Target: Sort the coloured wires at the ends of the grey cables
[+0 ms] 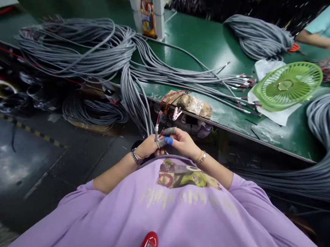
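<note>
Close in front of my purple shirt, my left hand (147, 147) and my right hand (182, 142) meet around the end of a grey cable (156, 129). Both are closed on it, with taped fingertips, one in blue tape. The cable's stripped red and white wires stick up above my fingers. It runs from a thick bundle of grey cables (133, 94) that hangs off the edge of the green table (205, 43). A wristwatch sits on my left wrist, a bracelet on my right.
Large coils of grey cable (74, 44) lie across the table, more at the far right (325, 121). A green fan (288, 85) lies on white paper. Another person's arm (320, 40) works at the top right. Clips and a wrapped bundle (189, 102) sit at the table edge.
</note>
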`<state>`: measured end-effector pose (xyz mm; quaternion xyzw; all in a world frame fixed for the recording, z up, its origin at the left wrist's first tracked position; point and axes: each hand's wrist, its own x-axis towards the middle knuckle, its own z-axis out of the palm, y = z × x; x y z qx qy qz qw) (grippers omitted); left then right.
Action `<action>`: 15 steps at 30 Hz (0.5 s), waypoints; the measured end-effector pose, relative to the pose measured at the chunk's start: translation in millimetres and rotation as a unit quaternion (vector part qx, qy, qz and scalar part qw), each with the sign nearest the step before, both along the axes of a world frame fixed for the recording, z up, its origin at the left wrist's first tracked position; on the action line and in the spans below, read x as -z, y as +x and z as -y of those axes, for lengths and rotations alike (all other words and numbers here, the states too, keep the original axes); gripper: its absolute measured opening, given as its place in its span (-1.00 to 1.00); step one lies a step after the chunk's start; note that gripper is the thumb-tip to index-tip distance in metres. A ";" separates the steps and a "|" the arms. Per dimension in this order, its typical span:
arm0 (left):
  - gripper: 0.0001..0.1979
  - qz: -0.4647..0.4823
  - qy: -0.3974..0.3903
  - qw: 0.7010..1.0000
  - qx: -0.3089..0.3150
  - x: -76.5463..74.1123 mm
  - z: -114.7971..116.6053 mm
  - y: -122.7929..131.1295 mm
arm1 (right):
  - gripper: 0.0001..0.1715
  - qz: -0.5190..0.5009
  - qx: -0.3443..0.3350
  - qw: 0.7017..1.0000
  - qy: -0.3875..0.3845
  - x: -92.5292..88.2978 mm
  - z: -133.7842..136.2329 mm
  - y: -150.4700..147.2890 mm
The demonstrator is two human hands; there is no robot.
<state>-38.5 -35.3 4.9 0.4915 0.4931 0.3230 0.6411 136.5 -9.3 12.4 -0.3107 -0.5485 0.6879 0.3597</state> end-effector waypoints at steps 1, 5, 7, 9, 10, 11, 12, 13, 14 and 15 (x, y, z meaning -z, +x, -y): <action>-0.41 0.002 0.003 1.000 -0.004 2.1 -0.7 -0.8 | -0.60 0.004 0.006 1.000 0.006 -1.8 -0.6 -2.2; -0.42 -0.002 0.009 1.000 0.002 11.4 -3.8 -3.9 | -0.58 0.036 0.022 0.999 0.029 -6.0 -1.8 -4.1; -0.44 -0.007 0.008 1.000 0.017 15.0 -4.1 -3.9 | -0.59 0.064 0.029 0.996 0.047 -4.3 -1.0 -1.9; -0.47 -0.012 0.005 0.999 0.032 16.4 -3.7 -2.3 | -0.61 0.093 0.038 0.993 0.067 -0.4 0.1 0.8; -0.47 -0.013 0.003 0.999 0.037 16.2 -3.5 -1.1 | -0.62 0.104 0.041 0.991 0.076 1.7 0.5 2.2; -0.48 -0.013 0.002 0.999 0.041 15.7 -3.4 0.3 | -0.64 0.111 0.043 0.989 0.084 3.7 0.9 3.6; -0.49 -0.011 0.001 0.999 0.042 15.1 -3.4 1.7 | -0.65 0.118 0.045 0.988 0.091 5.4 1.0 4.8; -0.50 -0.009 0.001 0.999 0.042 14.6 -3.5 2.9 | -0.66 0.124 0.044 0.986 0.099 6.7 0.8 5.8; -0.52 -0.008 0.001 0.999 0.040 14.6 -3.7 3.8 | -0.66 0.131 0.041 0.985 0.107 7.6 0.5 6.8; -0.55 -0.008 -0.002 0.999 0.039 15.0 -3.9 4.1 | -0.66 0.136 0.035 0.983 0.116 8.2 0.0 7.5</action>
